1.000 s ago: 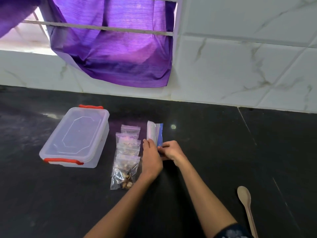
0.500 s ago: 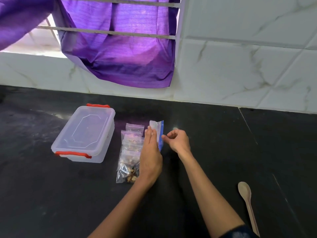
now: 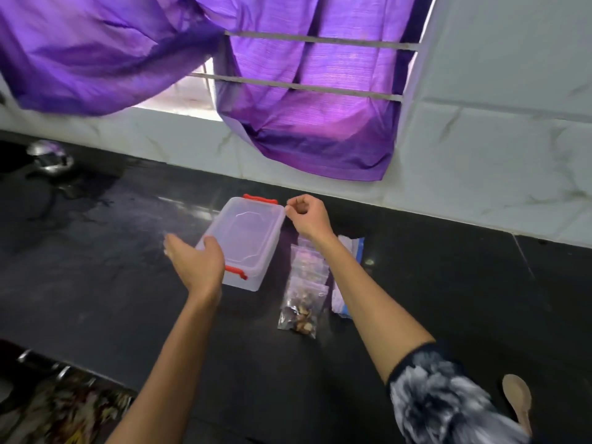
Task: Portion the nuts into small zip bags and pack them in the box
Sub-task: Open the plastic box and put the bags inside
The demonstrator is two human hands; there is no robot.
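1. Whereas both hands worked at the blue-edged bag pack (image 3: 351, 248) half a second ago, both now reach the box (image 3: 245, 241).
2. Left hand (image 3: 197, 262): fingers straight and spread at the box's near-left corner, holding nothing.
3. Right hand (image 3: 307, 216): fingers curled at the lid's far-right corner; whether it grips the lid cannot be told.
4. Filled nut bags (image 3: 304, 293) lie on the counter (image 3: 96, 283) just right of the closed box.
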